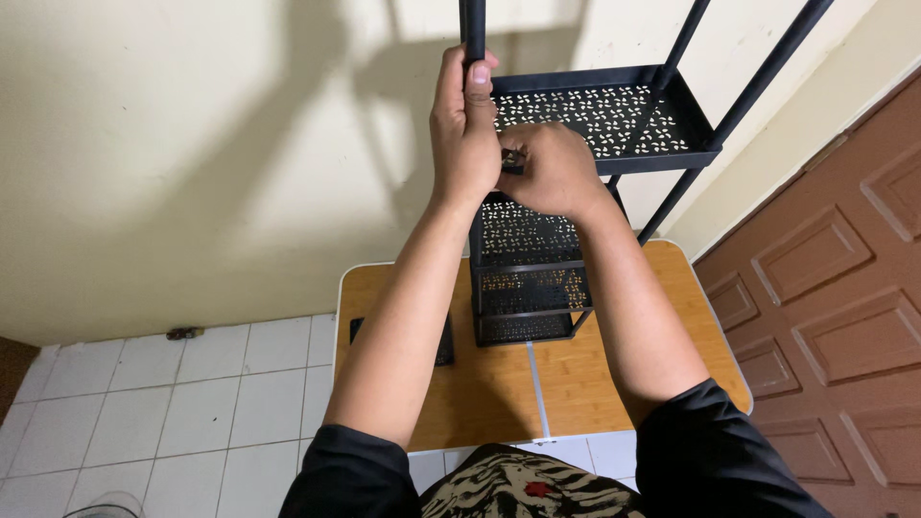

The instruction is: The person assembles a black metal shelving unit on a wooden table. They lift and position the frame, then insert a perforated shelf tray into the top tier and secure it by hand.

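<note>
A black metal rack (614, 120) with perforated shelves stands on a small wooden table (576, 374). My left hand (462, 125) is wrapped around the rack's front-left upright pole, thumb up along it. My right hand (552, 168) is closed at the corner of the top shelf next to that pole, pinching a small dark fastener or tool (511, 158) that is mostly hidden by the fingers. Lower shelves (528, 288) show beneath my hands.
A flat black object (445, 341) lies on the table behind my left forearm. A cream wall is behind the rack, a brown panelled door (835, 288) at the right, white floor tiles (192, 412) at the left with a small dark item (184, 333) by the wall.
</note>
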